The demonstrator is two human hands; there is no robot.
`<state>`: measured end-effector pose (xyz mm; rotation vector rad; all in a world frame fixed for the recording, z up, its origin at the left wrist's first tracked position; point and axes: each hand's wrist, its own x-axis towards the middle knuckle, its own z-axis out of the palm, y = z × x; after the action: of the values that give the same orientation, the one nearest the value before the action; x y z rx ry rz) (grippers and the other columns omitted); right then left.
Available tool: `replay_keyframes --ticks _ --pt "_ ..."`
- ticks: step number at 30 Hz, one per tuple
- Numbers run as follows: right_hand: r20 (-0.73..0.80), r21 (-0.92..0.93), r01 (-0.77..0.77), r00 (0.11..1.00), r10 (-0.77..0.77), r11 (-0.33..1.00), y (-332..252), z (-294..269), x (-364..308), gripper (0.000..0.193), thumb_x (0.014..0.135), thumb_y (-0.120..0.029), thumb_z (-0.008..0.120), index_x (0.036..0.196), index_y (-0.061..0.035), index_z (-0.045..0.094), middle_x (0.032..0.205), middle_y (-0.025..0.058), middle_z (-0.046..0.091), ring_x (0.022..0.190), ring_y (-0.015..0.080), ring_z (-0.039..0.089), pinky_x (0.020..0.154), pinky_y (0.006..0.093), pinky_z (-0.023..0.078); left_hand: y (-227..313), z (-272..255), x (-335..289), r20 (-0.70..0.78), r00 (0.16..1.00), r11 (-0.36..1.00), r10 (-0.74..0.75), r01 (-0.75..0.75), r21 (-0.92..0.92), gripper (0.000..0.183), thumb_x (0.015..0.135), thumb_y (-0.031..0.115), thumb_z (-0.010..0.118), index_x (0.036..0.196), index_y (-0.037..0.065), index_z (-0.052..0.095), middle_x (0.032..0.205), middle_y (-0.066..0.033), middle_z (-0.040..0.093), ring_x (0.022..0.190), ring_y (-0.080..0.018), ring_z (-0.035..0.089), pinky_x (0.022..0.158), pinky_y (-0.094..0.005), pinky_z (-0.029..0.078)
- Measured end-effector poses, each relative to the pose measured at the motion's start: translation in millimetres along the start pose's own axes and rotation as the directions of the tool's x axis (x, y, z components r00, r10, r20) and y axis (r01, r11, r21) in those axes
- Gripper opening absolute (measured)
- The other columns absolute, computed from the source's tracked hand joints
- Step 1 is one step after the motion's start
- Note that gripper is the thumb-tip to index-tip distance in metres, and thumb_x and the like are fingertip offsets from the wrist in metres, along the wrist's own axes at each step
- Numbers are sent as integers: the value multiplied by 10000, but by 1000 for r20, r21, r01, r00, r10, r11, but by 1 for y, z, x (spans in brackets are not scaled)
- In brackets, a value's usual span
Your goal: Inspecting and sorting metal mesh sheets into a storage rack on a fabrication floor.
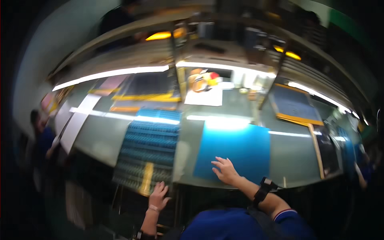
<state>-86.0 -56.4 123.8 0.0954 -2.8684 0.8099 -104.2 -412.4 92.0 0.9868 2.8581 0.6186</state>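
My right hand (226, 171) is over the near part of a plain bright blue sheet (236, 150) on the table, its fingers spread and holding nothing. Whether the fingertips touch the sheet is hard to tell. Off to the left, my left hand (159, 195) is at the near edge of a dark sheet with blue rows of pattern (150, 136), fingers apart. Just beyond its fingers, a yellow strip (147, 178) lies lengthwise on the patterned sheet. Motion blur hides finer detail.
Yellow-edged dark frames (148, 86) lie at the back left, another dark frame (296, 104) at the back right. White paper (204, 97) and cups (240, 79) are under the shelf. Posts (176, 66) rise at the table's far edge. A person (46, 136) works at far left.
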Motion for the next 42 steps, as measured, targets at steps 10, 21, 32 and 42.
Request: replay_keyframes --ticks 10,21,32,42 --pt "455 -58 552 756 -470 832 -119 153 108 431 911 -325 460 1277 -99 477 1384 199 353 1272 421 303 1056 456 254 -18 14 -41 -63 996 998 -58 60 26 472 675 308 741 1072 79 627 1241 -149 532 1194 -388 451 978 -446 398" --pt "624 -20 591 637 -452 806 -111 128 115 568 765 -200 510 1329 -181 448 1411 276 254 1262 512 256 1082 495 213 1 26 -35 -433 894 992 116 -84 94 224 792 99 614 998 12 617 1018 -172 645 1011 -425 579 920 -555 408" --pt "664 -18 593 609 -434 805 -133 123 133 336 875 -338 492 1199 -312 577 1361 331 299 1224 536 301 1025 549 258 48 -42 -9 -611 717 929 337 -360 89 187 761 26 610 939 57 659 962 -60 658 860 -210 650 753 -328 540" --pt "-189 80 695 715 -674 715 -245 -125 179 192 779 -57 518 949 -55 608 731 197 632 625 322 634 564 417 504 -27 6 78 -64 839 814 -540 540 216 612 800 683 397 1356 434 334 1502 -118 141 1353 -438 97 954 -743 39"
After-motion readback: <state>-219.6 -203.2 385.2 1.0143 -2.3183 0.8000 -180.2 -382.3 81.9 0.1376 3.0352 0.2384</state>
